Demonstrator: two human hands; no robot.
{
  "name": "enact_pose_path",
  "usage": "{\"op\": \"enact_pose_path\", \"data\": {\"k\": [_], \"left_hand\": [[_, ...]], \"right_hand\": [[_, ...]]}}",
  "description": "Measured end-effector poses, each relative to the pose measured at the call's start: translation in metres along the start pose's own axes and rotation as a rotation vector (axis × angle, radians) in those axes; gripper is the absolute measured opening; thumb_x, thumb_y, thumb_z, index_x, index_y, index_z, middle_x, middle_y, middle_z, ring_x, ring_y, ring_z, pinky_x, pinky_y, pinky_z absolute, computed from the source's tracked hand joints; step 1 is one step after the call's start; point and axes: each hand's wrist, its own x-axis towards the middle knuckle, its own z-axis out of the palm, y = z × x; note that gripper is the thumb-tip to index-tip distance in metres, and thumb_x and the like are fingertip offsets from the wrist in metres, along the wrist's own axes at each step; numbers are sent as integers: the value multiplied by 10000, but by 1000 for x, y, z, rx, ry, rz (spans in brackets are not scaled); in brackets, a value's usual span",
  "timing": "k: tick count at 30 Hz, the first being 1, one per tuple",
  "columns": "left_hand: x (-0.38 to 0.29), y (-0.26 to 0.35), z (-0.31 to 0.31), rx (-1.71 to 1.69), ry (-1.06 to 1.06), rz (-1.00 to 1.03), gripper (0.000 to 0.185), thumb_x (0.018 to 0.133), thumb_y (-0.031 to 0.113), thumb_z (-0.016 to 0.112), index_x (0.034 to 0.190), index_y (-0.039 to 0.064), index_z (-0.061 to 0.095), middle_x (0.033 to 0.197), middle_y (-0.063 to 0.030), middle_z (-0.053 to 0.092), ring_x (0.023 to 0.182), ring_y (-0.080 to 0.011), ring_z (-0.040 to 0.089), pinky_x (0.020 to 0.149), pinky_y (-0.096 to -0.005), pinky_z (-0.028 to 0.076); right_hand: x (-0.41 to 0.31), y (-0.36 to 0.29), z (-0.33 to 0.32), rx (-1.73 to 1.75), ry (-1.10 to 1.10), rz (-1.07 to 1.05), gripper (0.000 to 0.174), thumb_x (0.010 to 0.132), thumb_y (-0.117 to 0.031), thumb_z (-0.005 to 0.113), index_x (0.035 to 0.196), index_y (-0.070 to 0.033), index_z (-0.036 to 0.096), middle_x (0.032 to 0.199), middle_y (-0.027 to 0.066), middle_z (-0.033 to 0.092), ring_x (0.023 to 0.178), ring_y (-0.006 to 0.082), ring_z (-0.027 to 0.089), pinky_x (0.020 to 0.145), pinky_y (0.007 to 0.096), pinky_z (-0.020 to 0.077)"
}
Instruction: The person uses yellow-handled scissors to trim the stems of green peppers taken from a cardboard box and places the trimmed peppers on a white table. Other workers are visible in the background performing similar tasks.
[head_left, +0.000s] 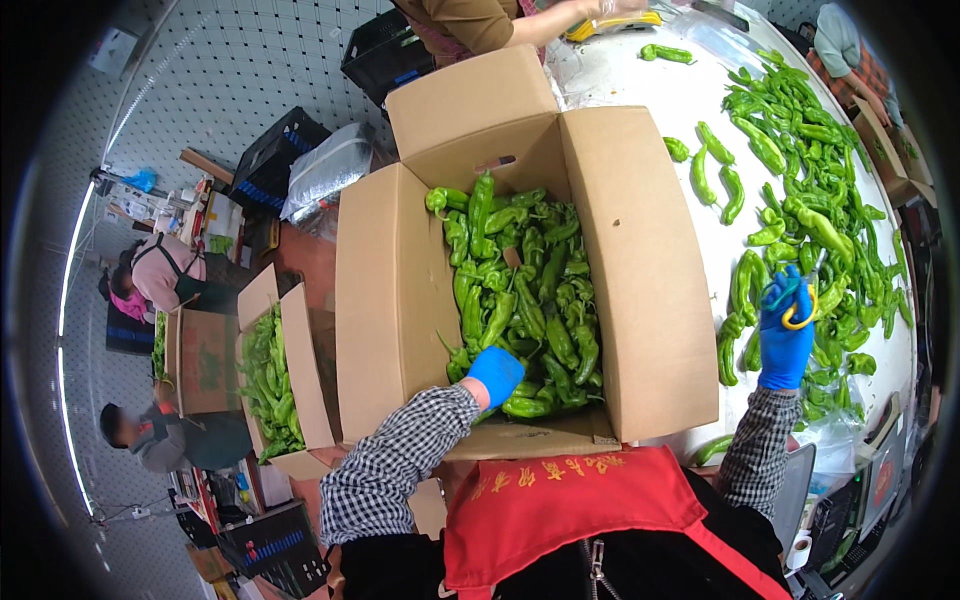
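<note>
An open cardboard box (652, 285) stands before me, its flaps spread, with many green peppers (531, 304) inside. My left hand (496, 375), in a blue glove, reaches into the near left part of the box and rests at the peppers; its fingers point down and are hidden, so any hold cannot be told. To the right of the box, my right hand (786, 330), gloved in blue, is closed around small scissors with a yellow handle loop (799, 311). It is above the white table (637, 86), beside a long heap of green peppers (817, 202).
Across the table's far end is a person in a brown top (469, 26). Another person (844, 52) stands at the upper right. On the left, a smaller pepper box (311, 367), black crates (277, 161) and several people occupy the floor area. A clear plastic bag (829, 435) lies near right.
</note>
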Motion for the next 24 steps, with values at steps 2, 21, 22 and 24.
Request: {"op": "enact_pose_path", "data": {"k": [2,21,22,24], "left_hand": [[3,-13,-15,-59,128,-73,90,759,79,618,771,92,706,772,-124,690,754,-323,685,647,-445,524],[-13,-34,-103,-706,292,-577,426,777,135,662,1171,6,564,1046,-198,668,953,-341,669,810,-441,541],[-19,-42,-103,-981,425,-477,460,795,147,659,1214,1,538,1097,-187,656,1005,-330,654,864,-428,525],[-27,-54,-101,-1519,687,-226,530,829,169,654,1300,-11,488,1200,-166,631,1110,-309,624,971,-403,494]], "right_hand": [[-10,6,19,-12,-47,55,437,1031,-224,501,1385,25,447,1096,104,625,920,151,591,820,267,502],[-61,24,110,-296,-294,127,493,967,-305,567,1295,54,486,893,99,631,710,157,584,640,262,461],[-67,23,118,-326,-347,197,470,968,-280,568,1292,52,490,902,102,636,719,161,597,649,266,471],[-83,24,135,-397,-482,316,417,972,-218,564,1287,47,496,919,109,647,741,169,624,671,271,493]]}}
